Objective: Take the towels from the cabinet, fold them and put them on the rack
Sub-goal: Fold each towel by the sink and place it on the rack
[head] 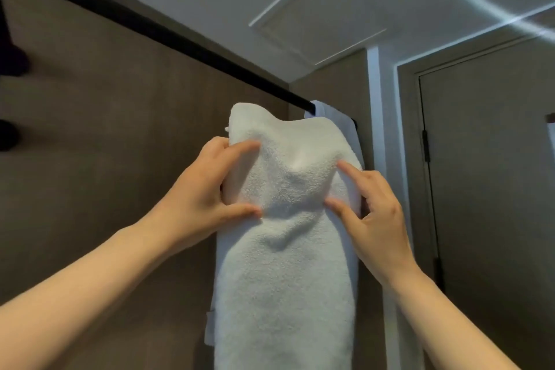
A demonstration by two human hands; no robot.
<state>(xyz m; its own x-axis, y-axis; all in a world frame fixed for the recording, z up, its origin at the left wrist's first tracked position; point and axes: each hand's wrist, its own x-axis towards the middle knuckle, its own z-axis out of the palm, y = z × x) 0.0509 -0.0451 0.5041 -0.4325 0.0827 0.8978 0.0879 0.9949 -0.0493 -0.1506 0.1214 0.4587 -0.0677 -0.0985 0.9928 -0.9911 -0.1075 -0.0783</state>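
A folded white towel hangs over the black rail near its right end, its long front flap falling straight down. My left hand grips the towel's left edge just below the rail, thumb on the front and fingers curled behind. My right hand pinches the towel's right edge at the same height, two fingers lying on the front. Behind the towel, a second white towel is draped on the rail's right end, mostly hidden.
The rail runs along the top of a brown panel from upper left to centre. A white post and a closed brown door stand to the right. Dark hooks show at the left edge. The ceiling is above.
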